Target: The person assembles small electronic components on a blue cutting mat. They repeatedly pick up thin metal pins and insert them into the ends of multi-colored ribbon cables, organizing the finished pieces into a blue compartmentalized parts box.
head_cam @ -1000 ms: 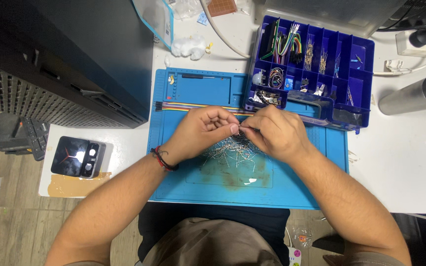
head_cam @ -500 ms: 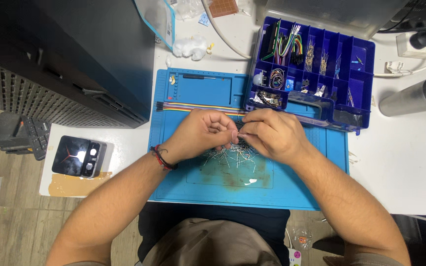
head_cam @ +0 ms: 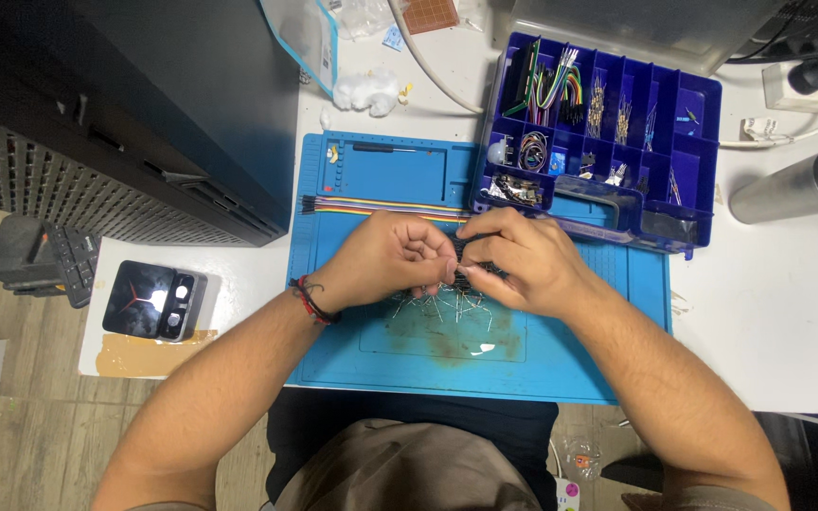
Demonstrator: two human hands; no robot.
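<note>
Table (head_cam: 769, 331): white top, cluttered, with a wooden floor below at left and a dark cabinet (head_cam: 125, 114) standing against its left edge.

Work mat (head_cam: 579, 360): blue, flat on the table, stained near its middle; both hands meet over it.

Organiser box (head_cam: 684, 123): blue, open, many compartments of wires and small parts, resting on the mat's upper right corner.

Metal cylinder (head_cam: 797, 185): lying on its side, right of the box.

Left hand (head_cam: 385, 260): red cord at the wrist, fingers curled together on a small dark component (head_cam: 473, 270).

Right hand (head_cam: 523, 260): fingers pinched on the same component from the other side, held just above the mat.

Ribbon cable (head_cam: 371, 205): multicoloured, flat, running across the mat just behind the hands.

Loose wire-legged parts (head_cam: 433, 305): scattered on the mat beneath the hands.

Step, as judged: fitting or adjusting the component between both hands. The next move likely calls for a fine, steady grip and exact alignment; details are too small to tell.
</note>
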